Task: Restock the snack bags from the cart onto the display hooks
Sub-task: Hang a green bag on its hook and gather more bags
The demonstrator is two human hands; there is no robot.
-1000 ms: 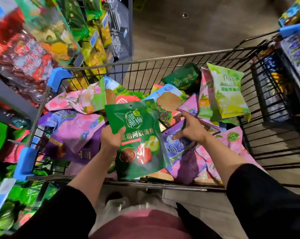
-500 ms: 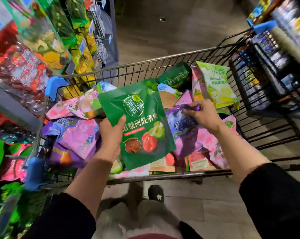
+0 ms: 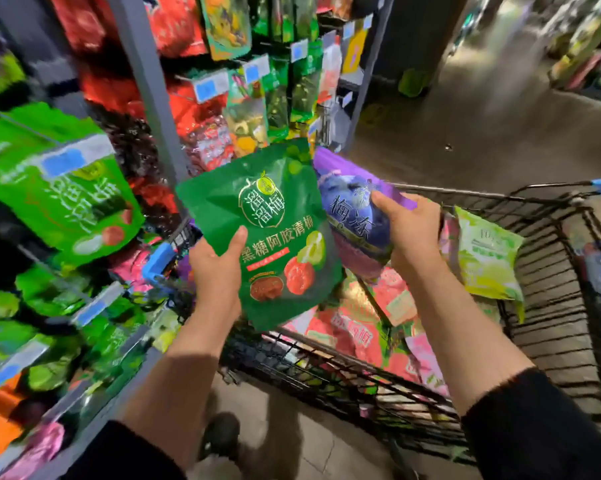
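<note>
Since the earlier frame, both bags have been lifted clear of the black wire shopping cart (image 3: 551,306) and turned toward the display rack of hanging snack packets (image 3: 254,109). The left hand (image 3: 216,271) is curled around the lower left edge of a glossy green plastic snack bag (image 3: 275,223), thumb on its face. The right hand (image 3: 410,233) grips a purple-blue plastic snack bag (image 3: 351,216), held just right of the green bag, above the cart. Both bags are judged light, soft and slippery; a hold near the top seal should be taken for hooking. More pink and pale green packets lie in the cart.
</note>
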